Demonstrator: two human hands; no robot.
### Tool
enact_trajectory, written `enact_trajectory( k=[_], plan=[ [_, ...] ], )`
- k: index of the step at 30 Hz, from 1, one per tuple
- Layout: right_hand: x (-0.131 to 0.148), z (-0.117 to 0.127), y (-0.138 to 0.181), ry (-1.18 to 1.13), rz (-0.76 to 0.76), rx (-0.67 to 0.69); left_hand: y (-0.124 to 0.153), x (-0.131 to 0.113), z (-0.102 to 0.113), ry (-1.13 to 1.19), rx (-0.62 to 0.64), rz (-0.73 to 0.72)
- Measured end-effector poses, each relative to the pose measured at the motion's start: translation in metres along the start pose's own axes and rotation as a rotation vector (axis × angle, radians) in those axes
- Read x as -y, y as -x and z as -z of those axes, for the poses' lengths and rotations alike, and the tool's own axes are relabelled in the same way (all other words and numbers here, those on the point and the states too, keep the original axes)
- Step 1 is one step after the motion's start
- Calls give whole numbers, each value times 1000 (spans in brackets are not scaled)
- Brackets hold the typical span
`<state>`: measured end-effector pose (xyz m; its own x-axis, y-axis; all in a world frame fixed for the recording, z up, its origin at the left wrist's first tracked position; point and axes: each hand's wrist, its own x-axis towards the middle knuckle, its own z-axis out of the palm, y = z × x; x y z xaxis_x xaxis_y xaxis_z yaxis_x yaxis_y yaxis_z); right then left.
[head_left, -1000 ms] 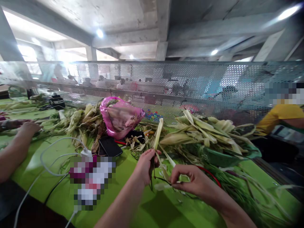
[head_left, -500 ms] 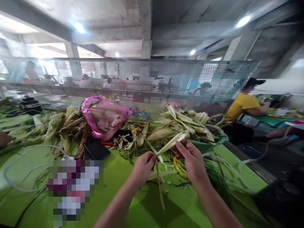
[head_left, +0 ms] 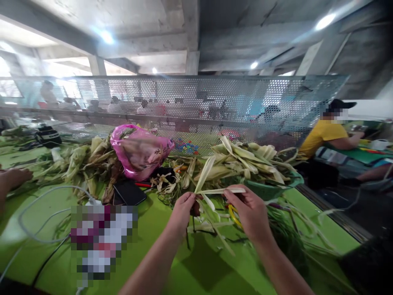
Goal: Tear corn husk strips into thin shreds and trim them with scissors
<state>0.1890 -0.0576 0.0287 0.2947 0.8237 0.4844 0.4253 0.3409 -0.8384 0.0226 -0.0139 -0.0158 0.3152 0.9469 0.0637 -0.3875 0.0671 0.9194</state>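
Several pale corn husk strips (head_left: pixel 205 174) spread out from one crossing point held between my hands, above the green table (head_left: pixel 166 270). My left hand (head_left: pixel 186 205) pinches that crossing between thumb and fingers. With thumb and fingers closed, my right hand (head_left: pixel 245 205) grips one strip that runs sideways from the crossing. Other strips stand up or hang down from my left hand. Beneath my right hand lies a yellow loop (head_left: pixel 235 216), partly covered by it. A heap of corn husks (head_left: pixel 245 157) fills a green basket (head_left: pixel 276 189) just beyond.
A pink plastic bag (head_left: pixel 139 151) and a dark phone (head_left: pixel 130 193) lie at left centre, beside more husks (head_left: pixel 82 164). White cable (head_left: pixel 23 221) loops on the left. Another person's hand (head_left: pixel 16 178) is at the left edge; a person in yellow (head_left: pixel 327 133) sits right. A perforated screen (head_left: pixel 196 94) stands behind.
One husk strip now points upward from my left hand, and my right hand has drawn another out sideways. The view has shifted slightly left, showing more of the other person's hand.
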Motion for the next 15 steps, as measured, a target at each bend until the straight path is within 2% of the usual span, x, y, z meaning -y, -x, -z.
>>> enact_trajectory(
  k=[5, 8, 11, 13, 15],
  plan=[
    [17, -8, 10, -6, 47, 225, -6, -1, 6, 113, -103, -42],
    [22, -10, 13, -53, 32, 250, -8, 0, 8, 45, -97, -72],
    [17, -8, 12, -204, -23, 149, -9, 4, 6, -160, -43, -121],
    [14, -7, 10, -310, -44, 80, -6, 6, 4, -402, -28, -204],
    [14, -10, 11, -346, -55, 73, -2, 6, 1, -647, -33, -271]
  ],
)
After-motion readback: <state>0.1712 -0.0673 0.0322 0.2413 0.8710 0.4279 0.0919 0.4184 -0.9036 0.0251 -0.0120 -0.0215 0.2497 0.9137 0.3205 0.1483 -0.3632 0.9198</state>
